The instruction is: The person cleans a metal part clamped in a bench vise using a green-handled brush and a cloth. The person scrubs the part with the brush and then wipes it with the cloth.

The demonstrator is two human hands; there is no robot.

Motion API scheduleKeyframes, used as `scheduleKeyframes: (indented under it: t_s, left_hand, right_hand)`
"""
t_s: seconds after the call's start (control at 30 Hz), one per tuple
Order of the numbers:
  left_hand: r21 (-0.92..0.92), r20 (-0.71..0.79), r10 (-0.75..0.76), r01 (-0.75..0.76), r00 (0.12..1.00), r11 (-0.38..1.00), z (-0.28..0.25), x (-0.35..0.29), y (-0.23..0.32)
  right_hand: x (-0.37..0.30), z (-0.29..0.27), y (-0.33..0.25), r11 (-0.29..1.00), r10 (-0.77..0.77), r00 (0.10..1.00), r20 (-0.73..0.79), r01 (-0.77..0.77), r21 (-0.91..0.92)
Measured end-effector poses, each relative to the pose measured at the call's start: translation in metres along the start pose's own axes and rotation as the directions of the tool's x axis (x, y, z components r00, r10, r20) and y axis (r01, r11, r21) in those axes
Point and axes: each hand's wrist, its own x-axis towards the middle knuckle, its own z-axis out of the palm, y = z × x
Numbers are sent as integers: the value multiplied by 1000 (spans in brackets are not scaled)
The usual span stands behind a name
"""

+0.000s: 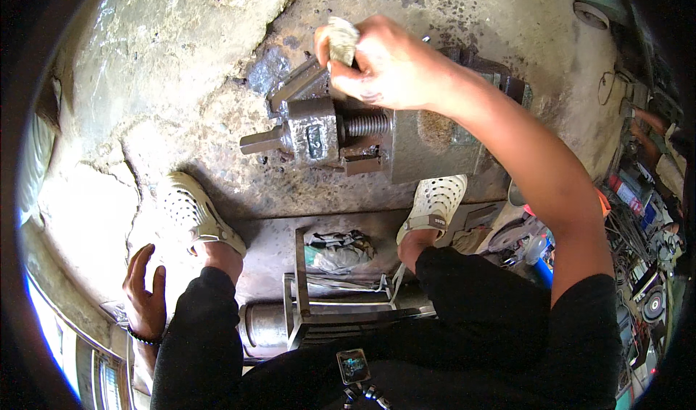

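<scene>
A heavy, greasy machine vise lies on the concrete floor in front of my feet. Its threaded screw runs into an end block, and a square shaft end sticks out to the left. Over the vise's far side, my right hand is closed around a pale, wadded rag. An angled steel bar lies just below that hand. My left hand hangs beside my left leg, fingers apart and holding nothing.
My clog-shod feet stand near the vise. A metal-framed stool is beneath me, with a crumpled cloth bundle on the floor before it. Tools and cables crowd the right side, where another person's arm shows.
</scene>
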Motion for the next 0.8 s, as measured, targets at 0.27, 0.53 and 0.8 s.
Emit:
scheduleKeyframes:
  t_s: [0.27,0.53,0.8]
  left_hand:
    - [-21,17,36,-35,999,999,2,4,1]
    - [-6,38,33,-33,999,999,1,10,13]
    - [2,51,37,-37,998,999,0,15,20]
  right_hand:
    - [-36,-34,-4,987,-57,998,34,62,-152]
    - [-30,-36,8,982,181,942,284,-155,-112]
    - [-32,-23,7,956,278,935,218,-249,-153]
